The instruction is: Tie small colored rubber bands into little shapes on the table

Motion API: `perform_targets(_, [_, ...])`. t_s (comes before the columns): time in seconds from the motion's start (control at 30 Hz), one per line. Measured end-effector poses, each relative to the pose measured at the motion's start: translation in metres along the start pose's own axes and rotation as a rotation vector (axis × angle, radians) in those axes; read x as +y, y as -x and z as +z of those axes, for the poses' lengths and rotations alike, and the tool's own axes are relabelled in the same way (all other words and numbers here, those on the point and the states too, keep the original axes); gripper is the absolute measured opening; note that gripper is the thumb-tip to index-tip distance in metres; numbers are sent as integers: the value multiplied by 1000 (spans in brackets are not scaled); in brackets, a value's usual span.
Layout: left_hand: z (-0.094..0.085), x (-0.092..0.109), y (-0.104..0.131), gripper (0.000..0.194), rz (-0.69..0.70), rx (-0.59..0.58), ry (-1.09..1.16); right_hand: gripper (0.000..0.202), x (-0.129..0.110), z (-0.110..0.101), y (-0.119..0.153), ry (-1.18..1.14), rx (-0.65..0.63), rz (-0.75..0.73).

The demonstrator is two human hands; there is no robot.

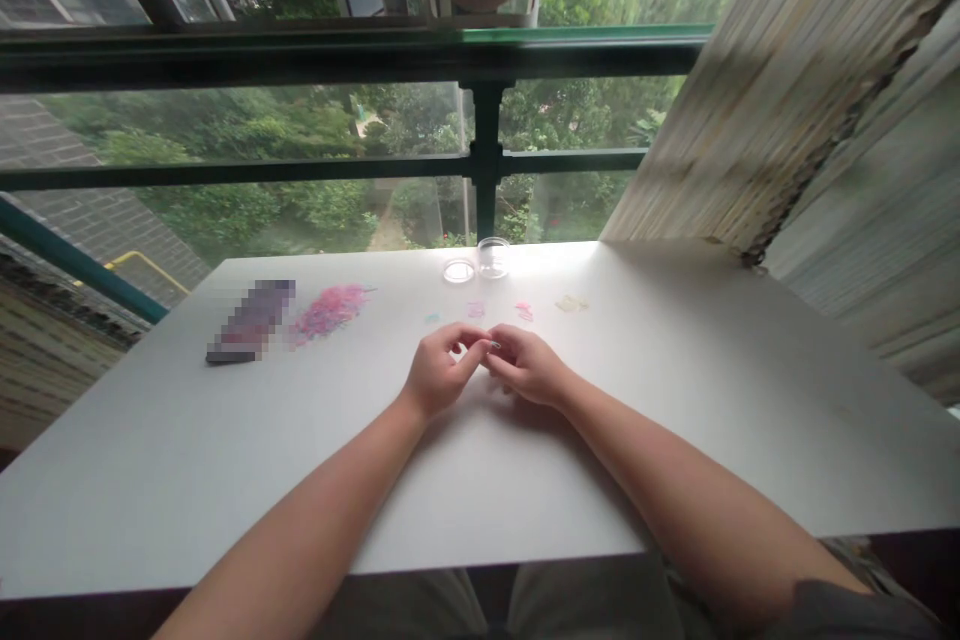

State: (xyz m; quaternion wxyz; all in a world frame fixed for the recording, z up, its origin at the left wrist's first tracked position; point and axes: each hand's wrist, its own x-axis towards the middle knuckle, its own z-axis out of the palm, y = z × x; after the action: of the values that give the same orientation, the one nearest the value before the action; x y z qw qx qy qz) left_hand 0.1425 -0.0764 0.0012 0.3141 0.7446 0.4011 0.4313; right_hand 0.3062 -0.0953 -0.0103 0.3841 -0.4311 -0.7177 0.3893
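Observation:
My left hand [444,365] and my right hand [529,365] meet above the middle of the white table [300,480]. Their fingertips pinch a tiny pale piece [494,345] between them, too small to name. Just beyond the hands lie small groups of little pieces: teal [432,318], light purple [476,309], pink [523,310] and pale yellow [572,303]. A larger loose pile of pink and purple pieces [330,312] is to the left.
A clear round container [493,258] stands near the table's far edge, with a round clear lid [459,270] beside it. A blurred dark rectangular object [253,320] lies at the left. Behind are a green railing [300,60] and a curtain [712,100] at right.

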Motion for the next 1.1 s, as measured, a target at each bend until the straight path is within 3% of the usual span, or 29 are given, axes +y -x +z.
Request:
perform_targets(0.13, [20,1,-7,22,-100,52,152,18,6,-5,-1,-18,123,-26])
perform_targets(0.27, [22,-6,-9,24,-154,70,173,18,7,-7,-2,-7,203,-47])
perform_targets(0.57, [14,-12,-3,23,-172,-15,153,16,0,-11,0,55,139,-33])
perform_targets(0.87, [10,-9,-1,23,-173,-41,137,17,0,-12,3,-50,60,48])
perform_targets(1.1, [10,-9,-1,24,-163,-81,137,16,-3,-14,4,-62,79,52])
